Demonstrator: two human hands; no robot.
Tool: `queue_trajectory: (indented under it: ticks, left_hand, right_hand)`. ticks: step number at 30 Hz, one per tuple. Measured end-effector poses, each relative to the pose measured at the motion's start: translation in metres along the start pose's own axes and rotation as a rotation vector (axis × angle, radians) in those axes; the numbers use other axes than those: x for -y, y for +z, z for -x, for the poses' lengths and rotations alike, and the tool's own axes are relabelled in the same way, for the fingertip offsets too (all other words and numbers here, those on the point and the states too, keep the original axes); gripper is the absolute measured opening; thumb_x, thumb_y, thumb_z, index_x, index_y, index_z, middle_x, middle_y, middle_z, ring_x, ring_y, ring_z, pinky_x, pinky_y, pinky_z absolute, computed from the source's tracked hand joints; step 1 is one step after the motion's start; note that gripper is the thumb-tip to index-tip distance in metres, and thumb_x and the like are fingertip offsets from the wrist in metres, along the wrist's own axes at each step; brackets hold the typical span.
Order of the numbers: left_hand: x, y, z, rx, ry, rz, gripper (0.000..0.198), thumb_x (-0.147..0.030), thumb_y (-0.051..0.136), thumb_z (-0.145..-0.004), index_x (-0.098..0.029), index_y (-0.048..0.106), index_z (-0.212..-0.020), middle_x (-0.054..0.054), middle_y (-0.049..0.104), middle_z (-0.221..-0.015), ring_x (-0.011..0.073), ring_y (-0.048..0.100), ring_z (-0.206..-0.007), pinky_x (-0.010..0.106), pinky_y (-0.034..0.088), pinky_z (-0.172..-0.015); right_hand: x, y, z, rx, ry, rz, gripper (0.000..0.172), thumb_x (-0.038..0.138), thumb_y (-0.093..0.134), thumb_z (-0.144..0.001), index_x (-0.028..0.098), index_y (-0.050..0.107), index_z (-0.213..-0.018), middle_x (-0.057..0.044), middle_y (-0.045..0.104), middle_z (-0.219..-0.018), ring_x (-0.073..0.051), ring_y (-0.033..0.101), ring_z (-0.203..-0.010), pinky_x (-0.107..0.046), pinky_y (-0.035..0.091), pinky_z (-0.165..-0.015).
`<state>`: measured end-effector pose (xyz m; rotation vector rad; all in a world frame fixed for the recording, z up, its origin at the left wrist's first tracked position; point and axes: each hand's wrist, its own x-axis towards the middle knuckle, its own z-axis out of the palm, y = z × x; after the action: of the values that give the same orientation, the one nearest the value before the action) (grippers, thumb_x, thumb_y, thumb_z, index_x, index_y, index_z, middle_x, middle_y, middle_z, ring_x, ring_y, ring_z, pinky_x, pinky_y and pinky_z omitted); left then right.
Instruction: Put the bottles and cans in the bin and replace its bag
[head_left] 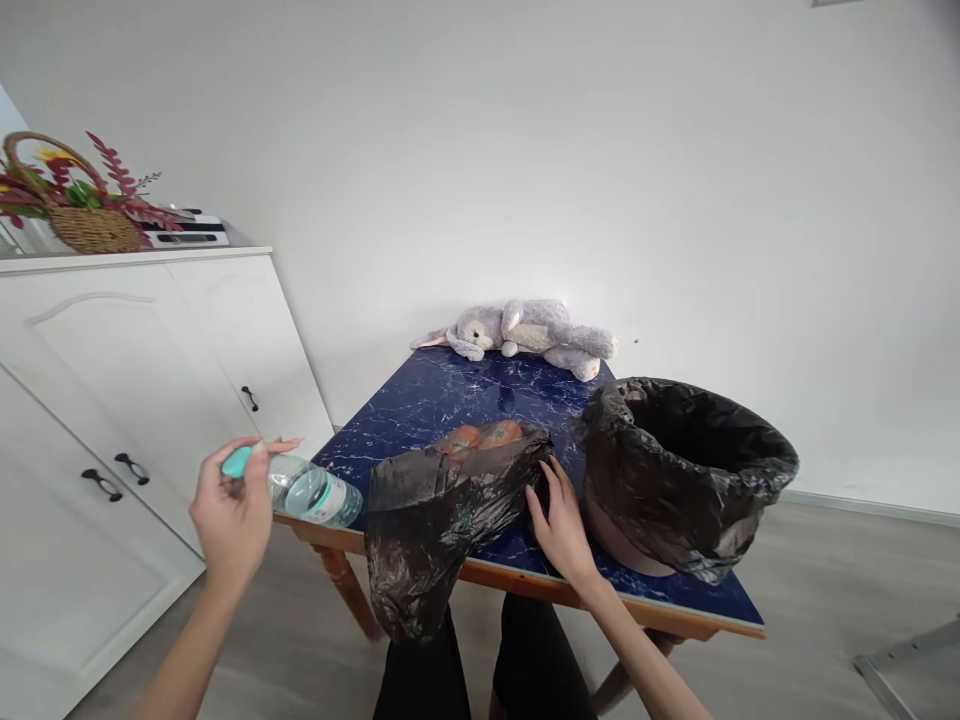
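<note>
My left hand point(234, 505) is closed around the top end of a clear plastic bottle point(322, 497), at its turquoise cap. The bottle is tilted at the table's left front edge, its labelled body towards the table. A thin black plastic bag point(442, 510) lies on the tabletop, and part of it hangs over the front edge. Orange-brown rounded things point(480, 435) show at the bag's top; I cannot make out their kind. My right hand point(559, 525) touches the bag's right side with fingers spread and holds nothing.
On the blue marbled table point(420, 395), a bin lined with a black bag point(675, 490) stands to the right. A grey plush rabbit point(525, 330) lies at the back by the wall. The white cabinet point(150, 370) to the left carries a flower basket point(94, 228).
</note>
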<state>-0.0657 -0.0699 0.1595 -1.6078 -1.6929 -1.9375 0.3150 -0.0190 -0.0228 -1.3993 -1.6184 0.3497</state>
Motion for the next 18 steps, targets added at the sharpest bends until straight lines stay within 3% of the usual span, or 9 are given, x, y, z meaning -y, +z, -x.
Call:
queue_trajectory:
  ticks: [2,5,11,14,18]
  left_hand:
    - [0.003,0.014,-0.014,-0.018,0.0,0.049,0.036,-0.053,0.057,-0.103,-0.023,0.059,-0.122,0.005,0.08,-0.099,0.027,0.074,-0.106,0.042,0.058,-0.092]
    - [0.016,0.046,-0.034,-0.005,0.007,0.052,0.036,-0.054,0.059,-0.101,-0.022,0.059,-0.117,0.005,0.079,-0.093,0.0261,0.075,-0.101,0.04,0.058,-0.091]
    - [0.055,0.11,-0.049,0.214,-0.009,0.071,0.038,-0.055,0.057,-0.1,-0.022,0.056,-0.117,0.009,0.078,-0.102,0.0243,0.076,-0.105,0.038,0.055,-0.099]
    - [0.067,0.127,-0.048,0.288,-0.025,0.051,0.043,-0.057,0.056,-0.099,-0.021,0.054,-0.122,0.013,0.076,-0.119,0.0259,0.073,-0.117,0.039,0.053,-0.104]
    - [0.071,0.132,-0.047,0.359,-0.029,0.04,0.043,-0.056,0.059,-0.098,-0.022,0.053,-0.124,0.014,0.074,-0.127,0.0269,0.07,-0.122,0.042,0.051,-0.109]
  right_hand:
    - [-0.003,0.001,0.0,-0.017,0.021,-0.011,0.065,0.061,0.038,-0.108,0.027,0.035,-0.164,-0.012,0.032,-0.171,-0.038,0.032,-0.158,-0.062,0.037,-0.124]
    - [-0.01,0.002,0.0,-0.057,0.025,-0.023,0.066,0.062,0.039,-0.107,0.025,0.037,-0.162,-0.014,0.038,-0.168,-0.038,0.037,-0.155,-0.061,0.038,-0.124]
    - [-0.019,0.002,0.001,-0.117,0.037,-0.042,0.063,0.06,0.04,-0.107,0.021,0.041,-0.157,-0.018,0.048,-0.159,-0.037,0.045,-0.149,-0.061,0.041,-0.121]
    - [-0.018,0.002,0.002,-0.096,0.063,-0.057,0.064,0.06,0.04,-0.107,0.021,0.04,-0.157,-0.019,0.047,-0.16,-0.038,0.045,-0.149,-0.06,0.043,-0.119]
    - [-0.016,0.001,0.004,-0.081,0.094,-0.076,0.064,0.061,0.04,-0.107,0.02,0.041,-0.156,-0.019,0.049,-0.158,-0.039,0.047,-0.147,-0.06,0.044,-0.118]
